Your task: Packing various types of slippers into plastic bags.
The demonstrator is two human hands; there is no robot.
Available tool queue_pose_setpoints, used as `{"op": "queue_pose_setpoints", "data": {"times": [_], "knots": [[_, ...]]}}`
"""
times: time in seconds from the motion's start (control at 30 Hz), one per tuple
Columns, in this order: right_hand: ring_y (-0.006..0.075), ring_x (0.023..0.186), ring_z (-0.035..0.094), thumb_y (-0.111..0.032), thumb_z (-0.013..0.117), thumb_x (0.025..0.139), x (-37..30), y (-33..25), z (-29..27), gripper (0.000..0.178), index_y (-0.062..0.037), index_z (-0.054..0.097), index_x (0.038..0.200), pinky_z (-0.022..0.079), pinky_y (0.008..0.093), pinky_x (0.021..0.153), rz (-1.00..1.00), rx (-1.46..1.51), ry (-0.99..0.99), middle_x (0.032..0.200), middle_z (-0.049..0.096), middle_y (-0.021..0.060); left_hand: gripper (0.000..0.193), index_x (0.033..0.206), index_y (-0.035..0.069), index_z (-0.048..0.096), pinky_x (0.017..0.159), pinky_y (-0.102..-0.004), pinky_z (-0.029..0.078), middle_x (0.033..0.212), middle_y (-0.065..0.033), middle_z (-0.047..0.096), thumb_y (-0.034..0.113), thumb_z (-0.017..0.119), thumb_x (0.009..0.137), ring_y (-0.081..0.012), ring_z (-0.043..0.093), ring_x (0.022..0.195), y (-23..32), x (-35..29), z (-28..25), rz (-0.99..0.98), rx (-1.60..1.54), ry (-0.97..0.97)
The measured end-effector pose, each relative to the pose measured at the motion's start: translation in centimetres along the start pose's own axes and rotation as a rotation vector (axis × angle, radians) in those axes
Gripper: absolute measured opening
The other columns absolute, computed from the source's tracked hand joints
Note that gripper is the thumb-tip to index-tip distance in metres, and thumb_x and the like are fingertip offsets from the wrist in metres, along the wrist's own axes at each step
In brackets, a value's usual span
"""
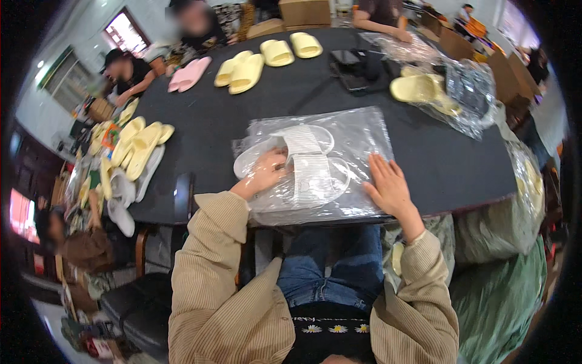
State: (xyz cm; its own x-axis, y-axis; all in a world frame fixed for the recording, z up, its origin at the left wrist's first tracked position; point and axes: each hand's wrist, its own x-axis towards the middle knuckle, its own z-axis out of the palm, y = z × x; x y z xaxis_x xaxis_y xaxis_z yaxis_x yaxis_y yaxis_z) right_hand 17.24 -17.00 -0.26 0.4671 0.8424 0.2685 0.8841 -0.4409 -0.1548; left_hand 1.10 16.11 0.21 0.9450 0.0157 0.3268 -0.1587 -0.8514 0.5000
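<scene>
A pair of white slippers (312,176) with ribbed straps lies side by side on the table in front of me, toes to the right. A clear plastic bag (371,130) is spread around them, its film wrinkled and shiny. My left hand (265,173) is at the heel end of the pair, fingers curled in on the slippers. Glare on the film makes it hard to see whether that hand is inside the bag or over it. My right hand (388,185) rests flat on the bag's right edge, fingers stretched out, holding nothing.
Yellow slippers (245,73) and a pink pair (189,74) stand along the far side of the dark table (448,164). More yellow slippers (142,145) are piled at the left. A bagged yellow pair (418,89) and black items (357,68) lie far right. Other people sit around.
</scene>
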Motion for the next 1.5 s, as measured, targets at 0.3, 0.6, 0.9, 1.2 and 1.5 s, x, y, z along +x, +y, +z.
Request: {"op": "queue_pose_setpoints", "data": {"times": [0.3, 0.6, 0.9, 1.2, 1.5], "knots": [[0.0285, 0.142, 0.032, -0.041, 0.047, 0.095, -0.6, -0.2, -0.4, 0.061, -0.0037, 0.041, 0.143, 0.02, 0.045, 0.116, 0.037, -0.02, -0.046, 0.151, 0.037, 0.0179, 0.018, 0.091, 0.001, 0.064, 0.085, -0.0429, 0.047, 0.103, -0.0196, 0.062, 0.014, 0.066, 0.078, -0.0373, 0.058, 0.098, -2.8, -8.7, -12.6, -0.214, -0.071, -0.033], [0.0294, 0.142, 0.032, -0.04, 0.048, 0.095, -1.0, -0.3, -0.7, 0.061, -0.003, 0.041, 0.143, 0.02, 0.0455, 0.116, 0.057, -0.017, -0.058, 0.151, 0.036, 0.0184, 0.043, 0.123, 0.009, 0.061, 0.093, -0.0417, 0.047, 0.108, -0.0165, 0.067, 0.022, 0.068, 0.082, -0.0329, 0.063, 0.105, -12.0, -11.9, -36.3, -0.828, 0.841, 0.826], [0.0285, 0.141, 0.033, -0.043, 0.047, 0.095, -0.5, -0.3, -0.9, 0.059, -0.0057, 0.045, 0.141, 0.022, 0.0453, 0.115, 0.077, 0.015, -0.049, 0.149, 0.04, 0.0178, 0.047, 0.129, 0.007, 0.057, 0.11, -0.0411, 0.035, 0.137, -0.0195, 0.051, 0.02, 0.069, 0.085, -0.0334, 0.045, 0.131, 0.8, -3.4, -18.7, -0.099, 0.38, 0.416], [0.0298, 0.139, 0.036, -0.045, 0.044, 0.097, -1.3, -0.7, -1.3, 0.058, -0.0071, 0.044, 0.142, 0.024, 0.0469, 0.114, 0.141, 0.006, 0.016, 0.146, 0.043, 0.0195, 0.057, 0.141, 0.009, 0.046, 0.114, -0.0531, 0.025, 0.146, -0.0194, 0.042, 0.042, 0.055, 0.095, -0.0407, 0.035, 0.137, 13.6, -2.6, -0.3, 0.042, 0.4, -0.145], [0.0309, 0.141, 0.033, -0.052, 0.042, 0.096, -3.7, 0.2, -0.2, 0.067, -0.0064, 0.039, 0.145, 0.022, 0.0475, 0.115, 0.213, -0.108, 0.065, 0.149, 0.039, 0.0195, 0.075, 0.148, 0.016, 0.038, 0.109, -0.0694, 0.012, 0.155, -0.0132, 0.03, 0.063, 0.048, 0.09, -0.0384, 0.025, 0.143, 11.2, -5.6, 5.0, -0.103, 0.482, -0.173]]}}
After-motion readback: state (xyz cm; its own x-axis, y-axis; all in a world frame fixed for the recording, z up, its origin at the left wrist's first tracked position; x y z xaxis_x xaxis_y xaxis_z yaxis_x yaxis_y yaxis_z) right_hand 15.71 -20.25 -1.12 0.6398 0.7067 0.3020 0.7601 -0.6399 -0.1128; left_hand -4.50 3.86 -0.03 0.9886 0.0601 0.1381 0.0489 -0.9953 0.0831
